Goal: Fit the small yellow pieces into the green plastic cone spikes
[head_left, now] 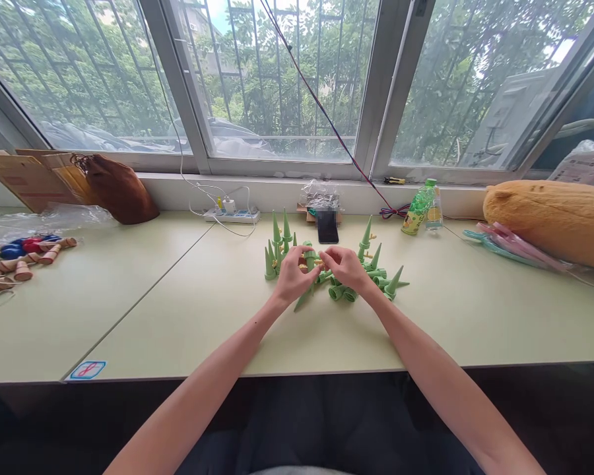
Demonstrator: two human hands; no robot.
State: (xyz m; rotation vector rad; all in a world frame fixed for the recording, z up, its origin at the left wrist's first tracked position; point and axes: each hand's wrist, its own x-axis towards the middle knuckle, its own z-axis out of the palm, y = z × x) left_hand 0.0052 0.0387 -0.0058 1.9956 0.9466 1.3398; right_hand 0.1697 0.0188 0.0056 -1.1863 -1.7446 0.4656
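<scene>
Two bare hands work over a pale counter (188, 316) beneath a row of windows (287, 86). The left hand (297, 274) has its grip pinching a green tube (309, 257), held upright between thumb and fingers above the middle of the counter. The right hand (346, 266) meets it from the other side, thumb and fingertips drawn close together beside a small yellow piece (319, 262) on the tube; whether they pinch that piece is too small to tell. Green spikes (277, 231) stand upright near the left hand, and another spike (365, 236) stands just beyond the right. Loose green cups (344, 293) lie on their sides under the right hand. Behind the hands lies a black phone (328, 229). Farther right are a green-capped bottle (416, 210) and a tan plush toy (549, 218); far left, wooden toys (22, 269).
</scene>
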